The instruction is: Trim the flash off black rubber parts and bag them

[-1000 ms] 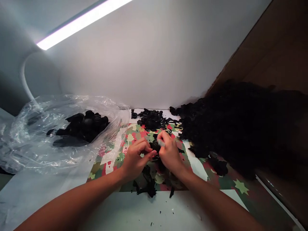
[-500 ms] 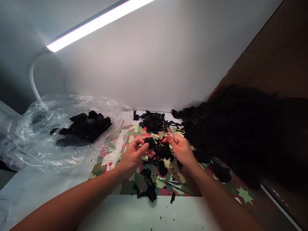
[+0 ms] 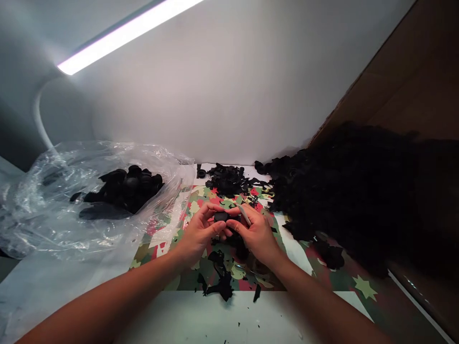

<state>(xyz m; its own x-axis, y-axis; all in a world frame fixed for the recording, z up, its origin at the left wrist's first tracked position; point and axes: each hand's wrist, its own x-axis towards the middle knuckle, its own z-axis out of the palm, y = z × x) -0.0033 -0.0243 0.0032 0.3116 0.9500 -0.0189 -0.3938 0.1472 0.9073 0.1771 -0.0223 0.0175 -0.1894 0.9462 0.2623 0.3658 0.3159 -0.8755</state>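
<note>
My left hand [image 3: 199, 233] and my right hand [image 3: 255, 233] meet over a camouflage-patterned sheet [image 3: 168, 241]. Both pinch one small round black piece [image 3: 221, 216] between thumb and fingers. My right hand also grips a thin grey tool [image 3: 245, 215], its tip pointing up and to the left by the piece. Black scraps [image 3: 220, 277] lie on the sheet just below the hands.
A clear plastic bag [image 3: 71, 210] at the left holds dark round pieces [image 3: 124, 188]. A large heap of black parts [image 3: 358, 196] fills the right side. A smaller black pile [image 3: 227, 179] lies by the white back wall. A lamp strip [image 3: 125, 33] glows above.
My hands had drawn apart half a second ago; now they are together again on the black piece. The view shifted slightly.
</note>
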